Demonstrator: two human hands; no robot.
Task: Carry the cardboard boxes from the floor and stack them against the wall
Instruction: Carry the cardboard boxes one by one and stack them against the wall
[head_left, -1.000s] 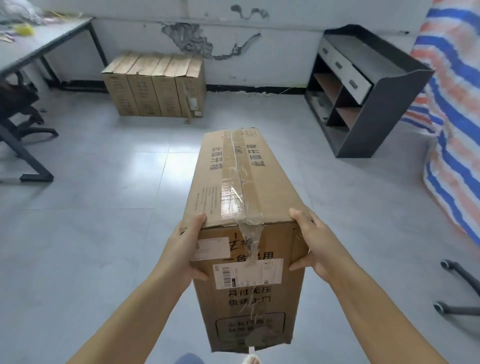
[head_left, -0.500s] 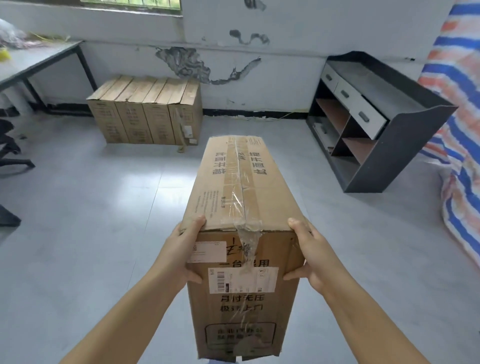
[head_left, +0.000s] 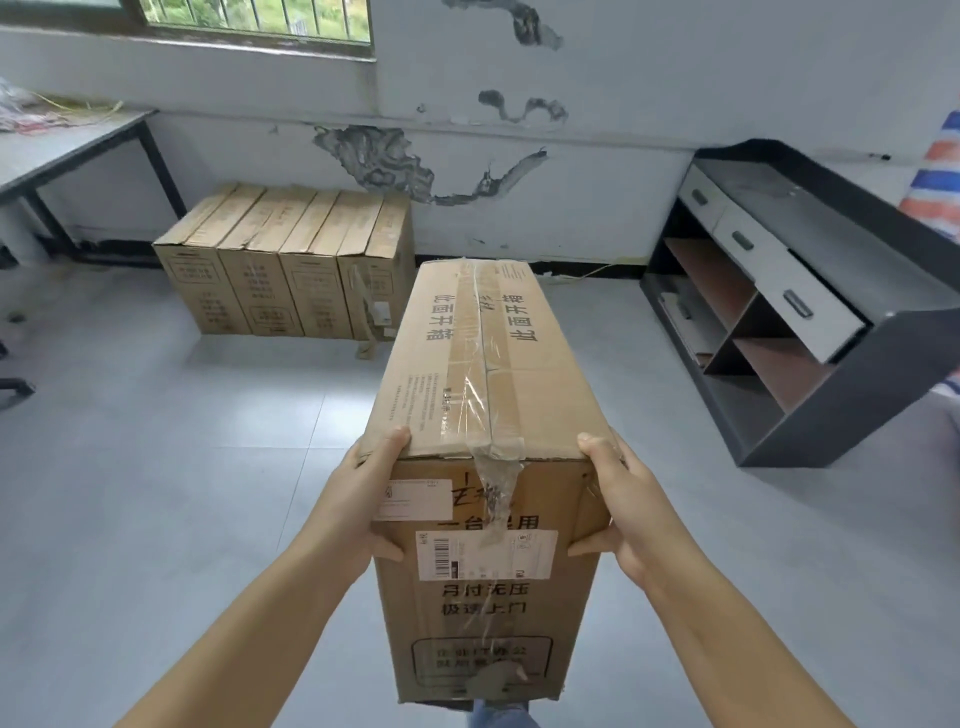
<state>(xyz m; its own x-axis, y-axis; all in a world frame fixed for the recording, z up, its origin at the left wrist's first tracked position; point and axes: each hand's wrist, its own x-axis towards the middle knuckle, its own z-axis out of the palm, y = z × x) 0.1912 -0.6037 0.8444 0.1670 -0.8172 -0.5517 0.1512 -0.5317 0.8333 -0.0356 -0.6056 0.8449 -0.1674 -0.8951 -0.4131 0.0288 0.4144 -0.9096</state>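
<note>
I am carrying the taped cardboard box (head_left: 483, 415) out in front of me, above the floor (head_left: 156, 467), my left hand (head_left: 358, 509) and right hand (head_left: 623, 514) clamping its near corners, fingers wrapped round the sides, thumbs on the near face. The row of boxes (head_left: 285, 270) against the wall (head_left: 597, 130) is drawing closer than a moment ago, the window (head_left: 260, 21) is coming into view, and the dark shelf unit (head_left: 810, 291) is looming larger on my right.

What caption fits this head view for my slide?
Both hands, left and right, grip a taped cardboard box, facing four boxes lined against the wall.
</note>
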